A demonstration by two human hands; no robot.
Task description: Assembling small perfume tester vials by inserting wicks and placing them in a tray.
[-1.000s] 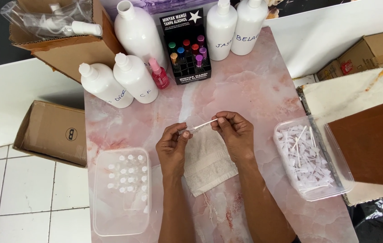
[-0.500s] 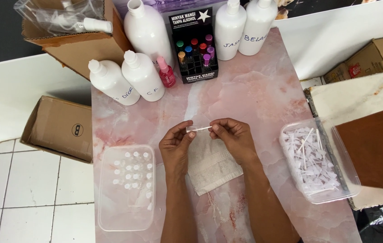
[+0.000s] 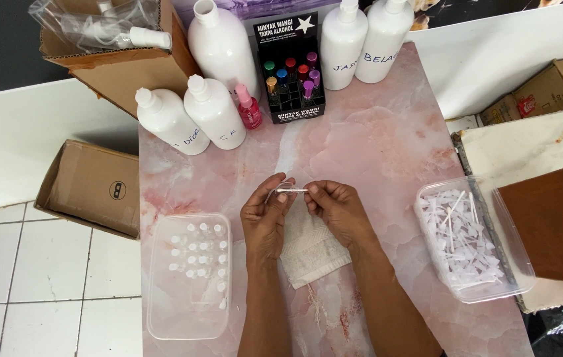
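Note:
My left hand [image 3: 265, 218] and my right hand [image 3: 338, 208] meet over the middle of a pink marble table [image 3: 374, 139]. Together they pinch a thin white stick-like piece [image 3: 293, 190], held level between the fingertips. The left hand also seems to hold a small clear vial, mostly hidden by the fingers. Under both hands lies a folded white cloth [image 3: 311, 248].
A clear tub of small capped vials [image 3: 189, 274] sits at the left. A clear tub of white sprayer parts [image 3: 470, 238] stands at the right. At the back stand several white bottles [image 3: 218, 112], a pink bottle [image 3: 248, 109] and a black display rack [image 3: 291, 69]. Cardboard boxes [image 3: 89, 188] flank the table.
The two hands have drawn closer together, so less of the white stick shows between them. The view has shifted slightly.

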